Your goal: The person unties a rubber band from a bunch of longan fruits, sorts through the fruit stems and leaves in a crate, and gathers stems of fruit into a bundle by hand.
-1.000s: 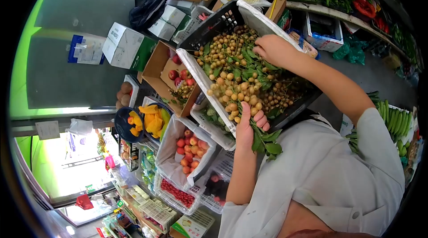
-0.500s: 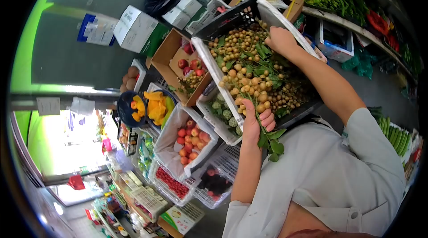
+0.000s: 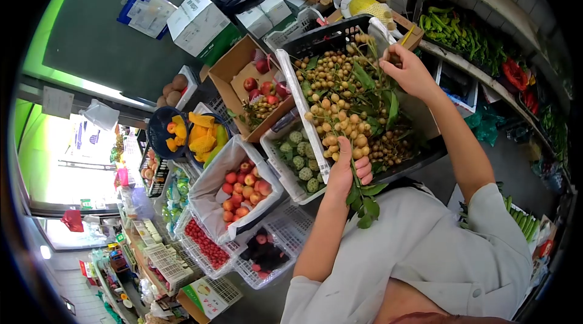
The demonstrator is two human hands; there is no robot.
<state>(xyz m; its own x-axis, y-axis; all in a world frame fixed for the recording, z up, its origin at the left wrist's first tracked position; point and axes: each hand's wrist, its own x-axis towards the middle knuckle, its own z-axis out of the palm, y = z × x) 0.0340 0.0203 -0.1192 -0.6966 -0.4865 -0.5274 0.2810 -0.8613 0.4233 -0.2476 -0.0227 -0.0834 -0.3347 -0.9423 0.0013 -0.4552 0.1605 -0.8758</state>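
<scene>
My left hand (image 3: pixel 352 169) is closed round the stems of a bunch of round tan fruit (image 3: pixel 343 122), with green leaves (image 3: pixel 365 208) hanging below the fist. At the far right side of the black crate (image 3: pixel 325 37), my right hand (image 3: pixel 405 70) pinches a leafy stem with small fruit, raised over the crate. Many small brown fruit on twigs (image 3: pixel 388 148) lie in the crate, among green leaves. White lining (image 3: pixel 302 111) covers the crate's near left edge.
Left of the crate are a cardboard box (image 3: pixel 234 69) with apples, a basket of green knobbly fruit (image 3: pixel 299 155), a lined crate of peaches (image 3: pixel 246 189) and a tub of red berries (image 3: pixel 204 244). Shelves with green peppers (image 3: pixel 458 32) stand at the right.
My right hand has lifted a leafy, fruit-bearing stem up from the pile and moved toward the crate's right side. My left hand keeps its hold on the bunch. The view has shifted.
</scene>
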